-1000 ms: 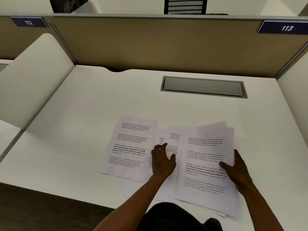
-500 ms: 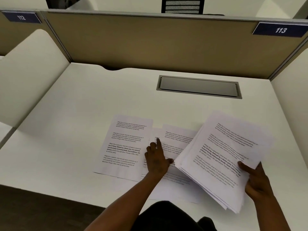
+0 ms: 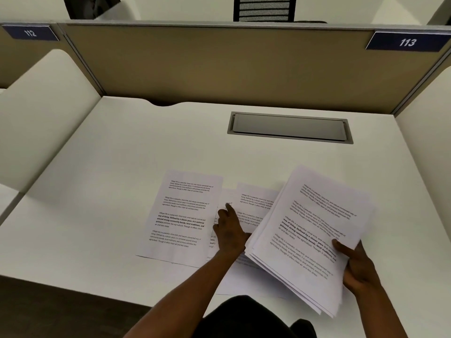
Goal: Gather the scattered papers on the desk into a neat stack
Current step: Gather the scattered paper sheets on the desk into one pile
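At the near edge of a white desk (image 3: 102, 186), a person's right hand (image 3: 358, 267) grips a tilted bundle of printed papers (image 3: 310, 230) by its near right corner, thumb on the top sheet and fingers curled beneath; the bundle is lifted off the desk at an angle, its edges fanned unevenly. Just left of it, the left hand (image 3: 230, 234) rests flat with fingers spread loosely, index finger pointing away, pressing on overlapping loose sheets (image 3: 253, 203) that lie on the desk and run partly under the held bundle. Further left, touching those sheets, 1 single page (image 3: 183, 215) lies flat, text facing up. Beyond the papers, a grey rectangular cable hatch (image 3: 289, 128) is set into the desk's far right part. A tan partition (image 3: 219, 67) closes the far side, carrying 2 dark number plates: 112 (image 3: 30, 32) at far left and 113 (image 3: 407, 42) at far right. A black chair back (image 3: 264, 8) shows above the partition.
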